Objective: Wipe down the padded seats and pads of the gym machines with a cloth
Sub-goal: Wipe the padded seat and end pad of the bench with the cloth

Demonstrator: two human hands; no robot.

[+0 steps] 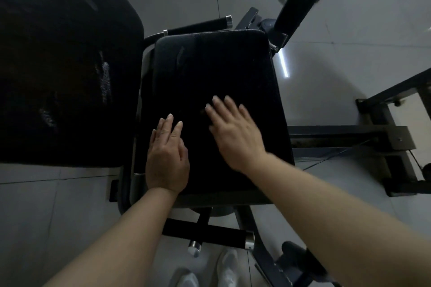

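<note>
Head view shows both hands laid flat on a black padded seat (210,72), seen from above. Left hand (166,158) rests at the near left part of the seat, fingers straight and held close together, pointing away. Right hand (235,133) lies just beside it toward the centre, fingers straight and slightly spread, with some motion blur. Neither hand is curled round anything. No cloth can be made out; the seat is very dark, so whether one lies under the palms cannot be told. A larger back pad (58,60) stands to the left, showing pale scuffed patches. A handle (198,24) lies beyond the far edge of the seat, a second bar (210,232) sits below the near edge, and grey floor tiles (326,65) surround the frame. Judgement: the step in hand is wiping the seat top. To do it well, the cloth should be kept flat under the palm, pressure held even, and strokes overlapped from near edge to far edge, including the corners and the left seam. The far half appears the part still needing attention, and the back pad would follow.
</note>
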